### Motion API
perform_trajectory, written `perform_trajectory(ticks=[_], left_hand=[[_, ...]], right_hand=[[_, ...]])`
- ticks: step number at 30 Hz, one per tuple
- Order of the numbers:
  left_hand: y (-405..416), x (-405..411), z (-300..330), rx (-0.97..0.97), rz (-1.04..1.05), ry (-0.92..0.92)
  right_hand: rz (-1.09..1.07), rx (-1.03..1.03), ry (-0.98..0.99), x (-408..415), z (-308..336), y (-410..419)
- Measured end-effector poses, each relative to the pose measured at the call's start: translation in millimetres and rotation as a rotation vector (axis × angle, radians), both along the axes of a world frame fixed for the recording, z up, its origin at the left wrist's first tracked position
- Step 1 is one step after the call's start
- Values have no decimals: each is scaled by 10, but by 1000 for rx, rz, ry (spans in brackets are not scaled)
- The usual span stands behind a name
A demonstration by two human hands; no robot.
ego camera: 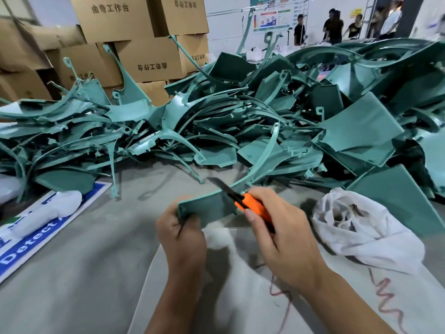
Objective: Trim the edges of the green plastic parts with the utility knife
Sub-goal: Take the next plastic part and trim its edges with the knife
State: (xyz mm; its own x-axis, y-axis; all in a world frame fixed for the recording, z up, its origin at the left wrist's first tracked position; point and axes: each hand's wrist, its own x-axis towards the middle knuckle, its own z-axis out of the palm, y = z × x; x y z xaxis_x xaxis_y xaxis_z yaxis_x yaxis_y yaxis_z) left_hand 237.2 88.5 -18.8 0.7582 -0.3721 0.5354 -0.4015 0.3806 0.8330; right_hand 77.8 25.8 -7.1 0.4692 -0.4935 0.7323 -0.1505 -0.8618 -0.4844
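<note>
Green part (207,208) is held above the near middle of the table (79,273), in front of the big pile (240,121) of same parts that covers the far side. The left hand (179,233) grips its left end, fingers curled around the edge. The right hand (277,227) is closed around the orange knife (250,204), thumb lying along the handle, and the dark blade points away and to the left, over the top right corner of the part. The risk I see is a slip: if the blade jumps off the thin edge, it can gouge the part, and the left hand is quite near on the same piece. The part also may flex, because only one end is supported. A white bag (366,227) lies near the right edge.
</note>
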Motion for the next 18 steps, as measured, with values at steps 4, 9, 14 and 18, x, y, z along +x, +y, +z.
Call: perform_trajectory(ticks=[4,9,14,18], left_hand=[[28,31,31,-99,54,101],[71,162,22,-163,47,170],[109,205,68,-215,28,233],[133,159,141,-212,-103,213]], right_hand=[[-97,23,-108,-103,8,-152],[-265,61,-191,-244,-6,-344],[-370,128,-258,-340,-16,-473],[-413,219,-355,-406,14,-550]])
